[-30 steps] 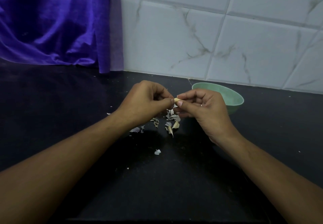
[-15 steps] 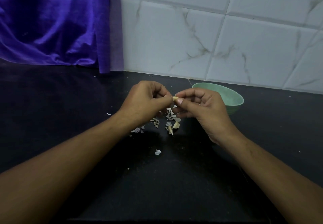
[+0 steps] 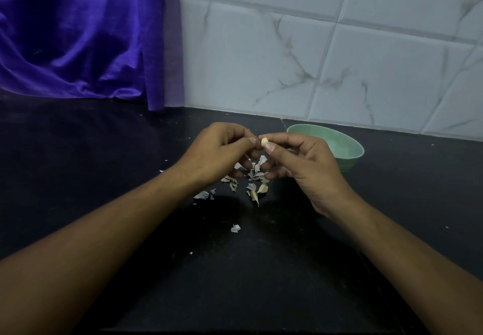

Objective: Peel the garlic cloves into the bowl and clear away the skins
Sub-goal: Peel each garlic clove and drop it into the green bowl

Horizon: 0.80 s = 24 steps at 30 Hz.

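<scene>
At frame centre my left hand [image 3: 217, 151] and right hand [image 3: 300, 162] both pinch the garlic clove [image 3: 264, 141] (more pale flesh shows than a moment ago) above the skins [image 3: 254, 175]; the green bowl [image 3: 342, 145] is just right.

Counter [image 3: 78, 164]: black stone-look slab, mostly matt w/ faint dull sheen, fine pale specks. Wall tiles [image 3: 366, 60]: white marble-look, grey veins, smooth, soft gloss; grout lines matt. Cloth [image 3: 78, 34] at back left: purple fabric, satin-like sheen on the folds, fine woven grain; edge strip duller. Bowl [image 3: 347, 149]: pale green, smooth, semi-gloss; ceramic or plastic, can't tell. Skins [image 3: 254, 175]: thin, papery, dry, matt, whitish-grey, torn & curled. Clove [image 3: 264, 141] betw. fingertips: bare, cream, smooth, slight sheen.
</scene>
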Each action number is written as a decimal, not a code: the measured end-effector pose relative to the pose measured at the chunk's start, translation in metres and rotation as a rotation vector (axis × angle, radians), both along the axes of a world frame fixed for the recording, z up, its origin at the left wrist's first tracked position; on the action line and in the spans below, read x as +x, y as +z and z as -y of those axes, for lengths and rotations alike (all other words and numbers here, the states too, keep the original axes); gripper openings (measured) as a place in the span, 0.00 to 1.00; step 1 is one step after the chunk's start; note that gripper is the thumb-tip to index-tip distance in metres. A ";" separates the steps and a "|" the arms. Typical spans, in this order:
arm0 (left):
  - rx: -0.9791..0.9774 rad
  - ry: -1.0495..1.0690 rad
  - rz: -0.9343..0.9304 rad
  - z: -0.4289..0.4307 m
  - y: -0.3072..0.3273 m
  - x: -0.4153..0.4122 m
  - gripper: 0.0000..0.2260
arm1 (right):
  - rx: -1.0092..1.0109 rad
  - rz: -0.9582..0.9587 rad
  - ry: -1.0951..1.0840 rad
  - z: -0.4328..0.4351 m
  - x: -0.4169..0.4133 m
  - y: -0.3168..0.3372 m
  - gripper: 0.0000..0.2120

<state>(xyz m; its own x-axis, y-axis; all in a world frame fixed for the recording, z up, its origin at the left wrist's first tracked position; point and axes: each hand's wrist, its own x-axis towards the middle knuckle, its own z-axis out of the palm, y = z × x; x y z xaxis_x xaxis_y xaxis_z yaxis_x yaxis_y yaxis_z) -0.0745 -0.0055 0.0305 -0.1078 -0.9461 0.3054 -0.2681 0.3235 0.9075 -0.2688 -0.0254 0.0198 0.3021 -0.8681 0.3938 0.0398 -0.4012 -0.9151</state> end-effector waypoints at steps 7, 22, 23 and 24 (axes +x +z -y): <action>-0.072 0.043 0.068 0.001 -0.001 0.002 0.06 | -0.084 -0.082 -0.030 0.002 -0.002 -0.003 0.08; -0.108 0.063 0.085 -0.001 0.000 -0.001 0.06 | -0.150 -0.132 -0.073 0.001 -0.001 -0.004 0.07; -0.119 0.079 0.089 -0.002 0.000 -0.001 0.06 | -0.156 -0.137 -0.075 0.001 -0.001 -0.004 0.07; -0.124 0.092 0.090 -0.002 0.000 -0.001 0.06 | -0.161 -0.142 -0.076 0.001 -0.001 -0.005 0.07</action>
<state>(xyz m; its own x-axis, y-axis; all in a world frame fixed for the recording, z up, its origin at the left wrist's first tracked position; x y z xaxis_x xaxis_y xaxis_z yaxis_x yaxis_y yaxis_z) -0.0759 -0.0037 0.0301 -0.0548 -0.9088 0.4136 -0.3797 0.4021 0.8332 -0.2693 -0.0267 0.0151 0.3000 -0.8202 0.4872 -0.1207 -0.5392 -0.8335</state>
